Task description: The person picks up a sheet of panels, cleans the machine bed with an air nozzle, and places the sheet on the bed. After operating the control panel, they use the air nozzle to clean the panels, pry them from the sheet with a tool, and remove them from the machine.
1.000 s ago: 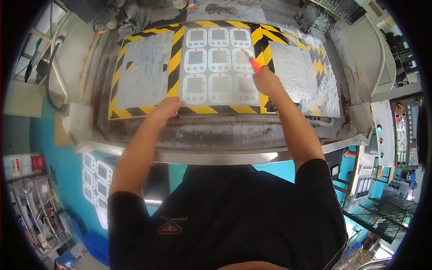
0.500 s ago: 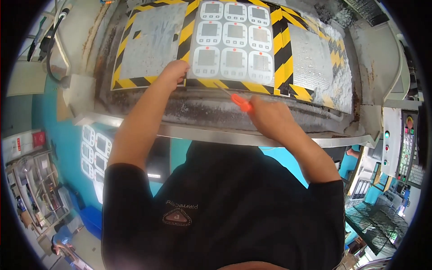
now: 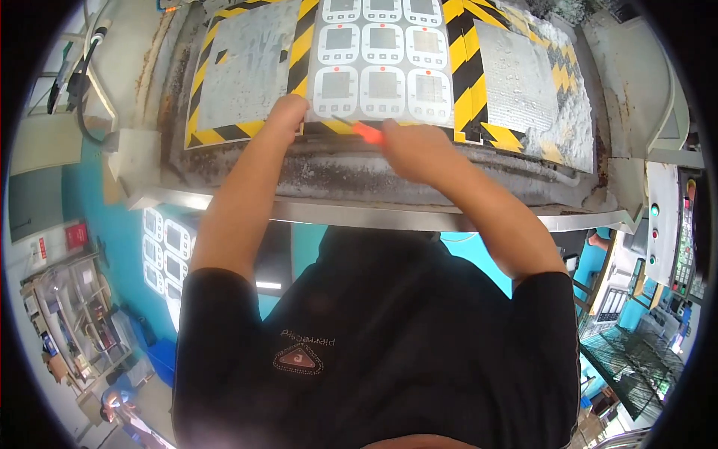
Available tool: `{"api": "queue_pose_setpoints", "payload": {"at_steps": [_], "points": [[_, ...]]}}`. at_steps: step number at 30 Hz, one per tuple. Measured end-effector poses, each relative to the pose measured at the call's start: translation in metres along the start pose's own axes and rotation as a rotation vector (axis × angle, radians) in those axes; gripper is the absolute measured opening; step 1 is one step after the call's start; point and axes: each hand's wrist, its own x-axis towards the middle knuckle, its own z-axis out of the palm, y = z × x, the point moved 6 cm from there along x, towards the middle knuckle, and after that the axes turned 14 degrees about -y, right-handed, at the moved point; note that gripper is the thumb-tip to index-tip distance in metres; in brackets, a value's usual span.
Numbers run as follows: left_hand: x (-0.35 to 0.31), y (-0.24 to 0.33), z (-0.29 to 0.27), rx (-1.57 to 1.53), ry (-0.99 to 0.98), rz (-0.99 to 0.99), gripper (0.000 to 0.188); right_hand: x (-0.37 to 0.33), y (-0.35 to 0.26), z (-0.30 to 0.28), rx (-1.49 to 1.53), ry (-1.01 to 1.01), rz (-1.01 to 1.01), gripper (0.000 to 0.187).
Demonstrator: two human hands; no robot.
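Observation:
A translucent sheet (image 3: 358,69) printed with rows of rounded white panels, each with a grey window and a red dot, lies on the machine bed ahead of me. At its near left corner is my left hand (image 3: 289,118), with fingers curled closed; whatever they pinch is hidden. My right hand (image 3: 420,152) grips a tool with an orange-red handle (image 3: 369,133) and a thin metal tip; its exact kind is unclear. The tip points left and lies over the sheet's near edge, beside the yellow-and-black striped tape (image 3: 327,128).
Striped tape also frames a scuffed metal plate (image 3: 250,63) on the left and a rough grey plate (image 3: 516,82) on the right. A metal rail (image 3: 359,216) crosses in front of my body. Control buttons (image 3: 654,234) stand far right. Another person (image 3: 116,400) is at lower left.
My right hand has moved left and farther away with the tool, whose tip now reaches the sheet's near edge. The left hand stays at the corner. The view has shifted slightly.

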Motion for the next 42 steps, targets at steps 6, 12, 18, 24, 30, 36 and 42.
{"api": "queue_pose_setpoints", "payload": {"at_steps": [6,12,18,24,30,36,42], "points": [[0.000,0.010,0.013,0.102,0.014,-0.021,0.012,-0.094,0.064,0.005,0.039,0.136,0.166,0.023],[0.023,0.011,0.008,0.158,0.001,-0.021,0.015,-0.175,0.077,0.006,0.079,0.145,0.296,0.026],[0.047,0.000,-0.011,0.074,0.105,-0.043,0.013,-0.217,0.096,0.016,0.119,0.164,0.388,0.032],[0.014,0.015,0.011,-0.085,-0.279,0.337,0.022,-0.157,0.139,-0.020,0.112,0.384,0.432,0.032],[-0.156,0.101,-0.002,0.267,0.182,0.474,0.024,-0.151,0.163,-0.027,0.501,0.577,-0.200,0.044],[-0.453,-0.106,-0.130,-0.184,0.641,0.669,0.028,-0.133,0.117,0.015,0.737,0.262,-0.130,0.054],[-0.573,-0.370,-0.198,-0.641,0.989,0.620,0.022,-0.155,0.000,0.007,0.634,0.365,-0.343,0.055]]}}
